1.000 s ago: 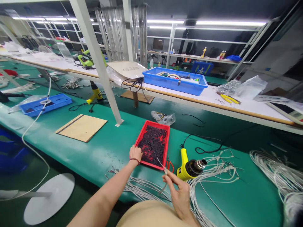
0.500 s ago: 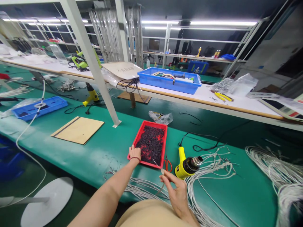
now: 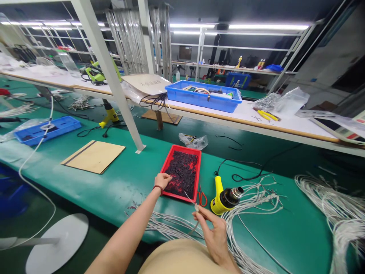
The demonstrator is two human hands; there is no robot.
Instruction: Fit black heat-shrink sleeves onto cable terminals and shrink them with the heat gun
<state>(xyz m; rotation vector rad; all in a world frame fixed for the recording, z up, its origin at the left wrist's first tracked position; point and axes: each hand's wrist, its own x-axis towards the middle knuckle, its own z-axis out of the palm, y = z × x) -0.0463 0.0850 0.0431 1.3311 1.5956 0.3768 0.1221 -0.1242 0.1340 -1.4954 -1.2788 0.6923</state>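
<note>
My left hand [image 3: 163, 180] reaches into the near left corner of a red tray [image 3: 167, 164] filled with small dark pieces; its fingers are curled down among them. A red bracelet sits on that wrist. My right hand [image 3: 212, 230] is closed in a pinch on the end of a thin white cable [image 3: 190, 199], held up just in front of the tray. The cable's bare tip points toward the tray. More white cables [image 3: 171, 224] lie across the green bench under my arms.
A yellow heat gun [image 3: 224, 197] lies right of the tray with red-handled scissors [image 3: 202, 197] between them. White cable bundles [image 3: 339, 217] spread at right. A wooden board [image 3: 94, 156], a metal post [image 3: 114, 76], a blue bin [image 3: 203, 98] on the raised shelf.
My left hand has moved from the tray's near left rim into the pile of dark pieces. The right hand keeps holding the cable in nearly the same spot.
</note>
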